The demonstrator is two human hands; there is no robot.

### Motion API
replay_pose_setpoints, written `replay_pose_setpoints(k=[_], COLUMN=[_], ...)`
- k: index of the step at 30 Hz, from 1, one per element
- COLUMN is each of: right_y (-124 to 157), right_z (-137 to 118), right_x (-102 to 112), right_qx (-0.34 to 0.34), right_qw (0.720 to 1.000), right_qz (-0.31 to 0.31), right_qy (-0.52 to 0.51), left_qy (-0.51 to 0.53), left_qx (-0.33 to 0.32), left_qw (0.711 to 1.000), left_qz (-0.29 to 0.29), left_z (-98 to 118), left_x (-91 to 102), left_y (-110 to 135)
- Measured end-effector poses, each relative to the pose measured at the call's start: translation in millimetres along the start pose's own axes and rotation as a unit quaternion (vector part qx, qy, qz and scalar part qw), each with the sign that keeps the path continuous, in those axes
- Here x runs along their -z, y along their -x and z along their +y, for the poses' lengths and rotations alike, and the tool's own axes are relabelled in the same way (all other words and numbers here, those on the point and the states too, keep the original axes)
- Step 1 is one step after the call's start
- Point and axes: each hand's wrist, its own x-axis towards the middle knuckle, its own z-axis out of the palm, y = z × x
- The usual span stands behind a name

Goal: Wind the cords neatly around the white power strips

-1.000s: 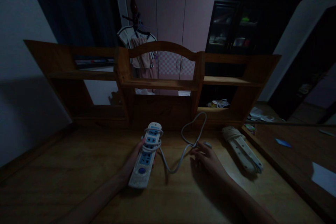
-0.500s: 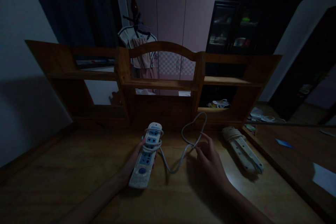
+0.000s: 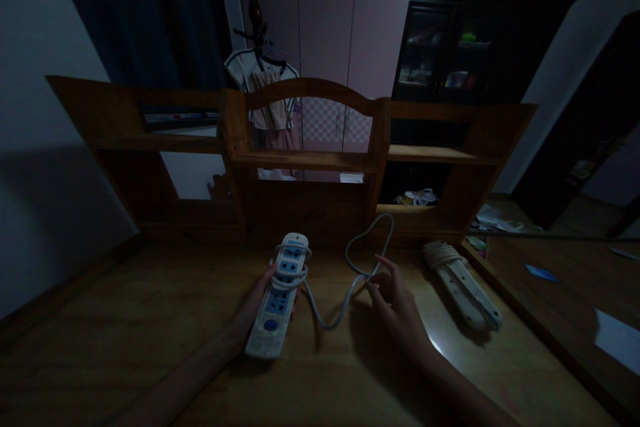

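In the dim head view, the left hand was closed around the left edge of a white power strip, which lay lengthwise on the wooden desk with a few turns of its cord wound around its upper half. The cord sagged to the right, then rose in a loop towards the shelf unit. The right hand met the cord where the loop crossed, fingers slightly parted; whether they pinched it could not be told. A second strip lay just to the right.
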Motion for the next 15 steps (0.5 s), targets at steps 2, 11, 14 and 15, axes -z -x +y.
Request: replay_pose_setpoints(k=[2, 11, 14, 15], right_y=[0.6, 3.8, 3.4, 3.1], right_z=[-0.8, -3.2, -3.2, -3.6], right_x=[0.0, -1.6, -1.4, -1.1], right_qx=[0.003, 0.024, 0.030, 0.028], right_qw=[1.000, 0.998, 0.998, 0.998], right_qz=[-0.009, -0.047, -0.035, -0.029], right_qy=[0.006, 0.025, 0.036, 0.040], left_qy=[-0.003, -0.004, 0.003, 0.006], left_qx=[-0.006, 0.009, 0.012, 0.009], left_qw=[1.000, 1.000, 1.000, 1.000], left_qz=[0.003, 0.004, 0.000, 0.002], left_z=[-0.5, 1.7, 1.1, 0.7], left_x=[0.6, -2.5, -2.4, -2.1], left_y=[-1.0, 2.7, 2.8, 2.4])
